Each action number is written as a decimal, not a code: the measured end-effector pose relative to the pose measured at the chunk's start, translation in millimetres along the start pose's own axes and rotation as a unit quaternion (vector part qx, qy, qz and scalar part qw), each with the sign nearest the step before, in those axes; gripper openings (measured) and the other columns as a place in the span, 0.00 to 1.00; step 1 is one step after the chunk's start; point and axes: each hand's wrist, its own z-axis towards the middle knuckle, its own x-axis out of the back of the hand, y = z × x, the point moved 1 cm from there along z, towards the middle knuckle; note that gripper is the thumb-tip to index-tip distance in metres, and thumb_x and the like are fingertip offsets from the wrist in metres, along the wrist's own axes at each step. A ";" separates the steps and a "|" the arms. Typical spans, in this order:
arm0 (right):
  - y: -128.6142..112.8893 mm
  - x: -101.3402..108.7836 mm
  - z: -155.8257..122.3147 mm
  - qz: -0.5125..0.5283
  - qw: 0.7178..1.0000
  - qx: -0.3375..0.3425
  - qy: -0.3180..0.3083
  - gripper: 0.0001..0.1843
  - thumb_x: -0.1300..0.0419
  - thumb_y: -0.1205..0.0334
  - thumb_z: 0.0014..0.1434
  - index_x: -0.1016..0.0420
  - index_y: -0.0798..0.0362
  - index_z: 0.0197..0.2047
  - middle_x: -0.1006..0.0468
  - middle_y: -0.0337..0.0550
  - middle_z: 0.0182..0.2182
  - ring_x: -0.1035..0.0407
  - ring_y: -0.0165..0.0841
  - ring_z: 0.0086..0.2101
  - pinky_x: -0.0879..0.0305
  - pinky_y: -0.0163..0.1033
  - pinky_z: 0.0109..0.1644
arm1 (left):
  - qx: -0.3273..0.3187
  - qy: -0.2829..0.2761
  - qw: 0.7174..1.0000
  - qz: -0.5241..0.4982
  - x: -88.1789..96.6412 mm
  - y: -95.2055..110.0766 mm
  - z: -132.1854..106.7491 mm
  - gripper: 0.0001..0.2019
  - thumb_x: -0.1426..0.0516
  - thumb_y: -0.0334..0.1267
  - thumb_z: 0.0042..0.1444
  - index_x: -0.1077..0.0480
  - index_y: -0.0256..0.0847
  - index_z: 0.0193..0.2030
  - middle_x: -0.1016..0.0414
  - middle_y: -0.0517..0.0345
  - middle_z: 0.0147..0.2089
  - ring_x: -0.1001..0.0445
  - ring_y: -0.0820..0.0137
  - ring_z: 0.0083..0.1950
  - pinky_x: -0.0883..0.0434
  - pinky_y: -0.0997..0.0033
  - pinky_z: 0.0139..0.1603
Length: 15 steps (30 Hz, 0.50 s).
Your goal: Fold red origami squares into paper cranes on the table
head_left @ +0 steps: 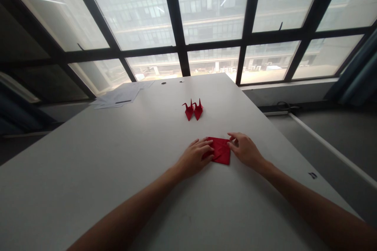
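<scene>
A folded square of red paper [221,151] lies flat on the white table [118,164] in front of me. My left hand [194,157] rests on its left side, fingers stretched flat and pressing the paper down. My right hand [244,150] is at the paper's right edge, with its fingertips pinching or pressing that edge. Farther back on the table stand two finished red paper cranes [193,109], side by side and apart from both hands.
A loose pile of white paper sheets [120,96] lies at the table's far left corner. Large dark-framed windows [206,27] run behind the table. The table's right edge drops to a grey floor [332,133].
</scene>
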 end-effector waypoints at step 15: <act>-0.8 -4.1 -0.6 0.071 0.997 0.015 0.003 0.16 0.40 0.69 0.53 0.22 0.52 0.46 0.24 0.43 0.35 0.29 0.34 0.35 0.32 0.40 0.44 | -0.002 0.041 0.999 0.009 -0.7 2.6 0.4 0.04 0.39 0.38 0.59 0.28 0.45 0.41 0.32 0.55 0.64 0.42 0.58 0.70 0.40 0.52 0.69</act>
